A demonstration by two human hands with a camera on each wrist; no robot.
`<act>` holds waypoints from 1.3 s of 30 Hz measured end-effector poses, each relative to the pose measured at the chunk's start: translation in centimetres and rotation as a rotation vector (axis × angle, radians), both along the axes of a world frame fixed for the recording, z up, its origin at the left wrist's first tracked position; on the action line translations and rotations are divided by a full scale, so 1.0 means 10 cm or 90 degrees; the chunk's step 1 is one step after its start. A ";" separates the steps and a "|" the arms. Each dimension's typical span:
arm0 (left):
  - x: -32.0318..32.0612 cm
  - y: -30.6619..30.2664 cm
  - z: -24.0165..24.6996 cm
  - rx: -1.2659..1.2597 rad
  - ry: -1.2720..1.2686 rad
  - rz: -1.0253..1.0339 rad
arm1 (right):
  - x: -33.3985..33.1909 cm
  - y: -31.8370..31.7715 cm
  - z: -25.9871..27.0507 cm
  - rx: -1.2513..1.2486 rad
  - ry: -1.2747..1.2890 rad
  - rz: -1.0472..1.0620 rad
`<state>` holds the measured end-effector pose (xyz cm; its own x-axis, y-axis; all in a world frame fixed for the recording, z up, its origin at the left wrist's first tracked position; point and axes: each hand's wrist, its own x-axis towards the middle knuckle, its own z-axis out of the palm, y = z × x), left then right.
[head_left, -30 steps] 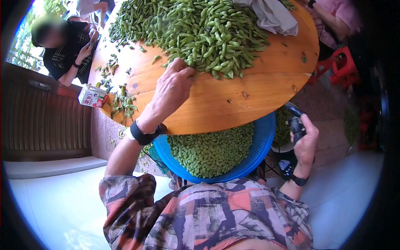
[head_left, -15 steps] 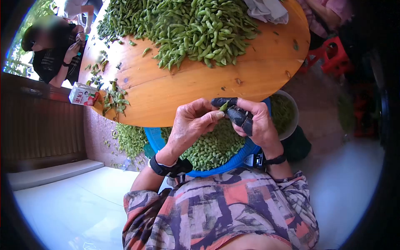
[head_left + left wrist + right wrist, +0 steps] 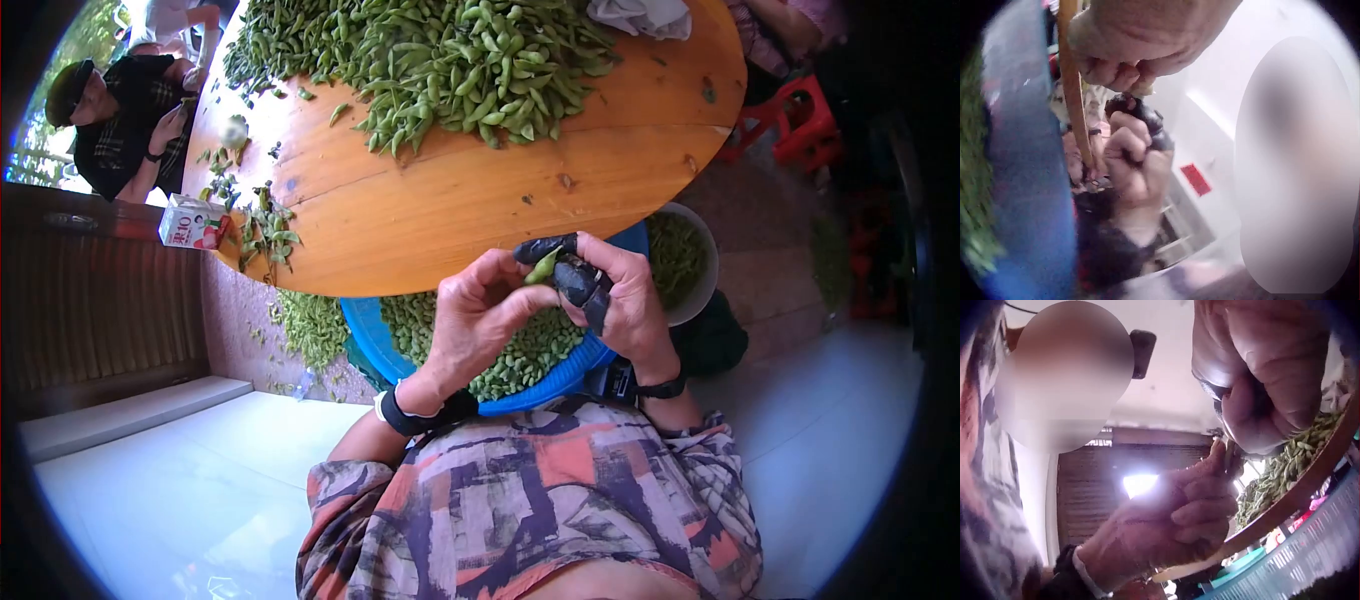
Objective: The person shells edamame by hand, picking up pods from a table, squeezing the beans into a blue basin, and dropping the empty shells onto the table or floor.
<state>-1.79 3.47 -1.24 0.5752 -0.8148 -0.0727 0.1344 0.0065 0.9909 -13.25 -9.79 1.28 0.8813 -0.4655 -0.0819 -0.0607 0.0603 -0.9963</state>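
Over the blue basin point(image 3: 362, 338) of shelled green soybeans point(image 3: 520, 358), both hands meet at one green soybean pod point(image 3: 543, 267). My left hand point(image 3: 472, 318) pinches the pod between thumb and fingertips. The right hand point(image 3: 628, 298) grips its other side with a thumb and forefinger wrapped in black covering point(image 3: 574, 280). In the left wrist view, the black-wrapped fingers point(image 3: 1155, 128) sit just below the left fingertips. Curled fingers of the left hand point(image 3: 1172, 515) show in the right wrist view, where the pod is mostly hidden.
A large heap of soybean pods point(image 3: 450, 75) covers the far part of the round wooden table point(image 3: 420, 220). A drink carton point(image 3: 190, 222) and loose scraps point(image 3: 268, 232) lie at its left edge. A pale bucket point(image 3: 708, 262) stands right, near a red stool point(image 3: 803, 122). Another person point(image 3: 125, 130) sits left.
My left hand has left the heap's edge and come back over the basin with a pod. The right hand has moved in from the right to meet it. More of the pod now shows.
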 end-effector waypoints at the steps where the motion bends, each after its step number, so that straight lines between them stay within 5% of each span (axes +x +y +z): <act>1: 0.00 -0.02 -0.01 -0.010 0.023 -0.012 | -0.01 0.02 0.00 -0.063 0.003 -0.008; 8: 0.11 -0.02 -0.02 0.046 -0.153 -0.038 | -0.03 0.13 -0.11 -0.178 -0.058 -0.057; 15: 0.37 0.04 0.09 0.096 0.160 -0.213 | 0.00 0.15 -0.12 -0.268 -0.061 -0.073; 19: 0.25 0.02 0.15 0.107 0.199 -0.197 | 0.05 0.30 -0.12 -0.490 -0.047 -0.146; 27: -0.05 0.04 0.03 0.064 0.206 0.000 | 0.09 0.40 -0.18 -0.510 -0.070 -0.160; 29: -0.04 0.06 -0.10 -0.016 -0.081 -0.019 | 0.10 0.40 -0.17 -0.518 -0.069 -0.161; 30: -0.04 0.07 -0.08 -0.017 -0.081 -0.019 | 0.10 0.40 -0.17 -0.519 -0.069 -0.161; 32: -0.06 0.09 -0.01 0.029 0.195 -0.021 | 0.09 0.42 -0.17 -0.534 -0.069 -0.155; 39: -0.09 0.08 0.06 0.065 0.214 -0.004 | 0.07 0.43 -0.20 -0.560 -0.082 -0.157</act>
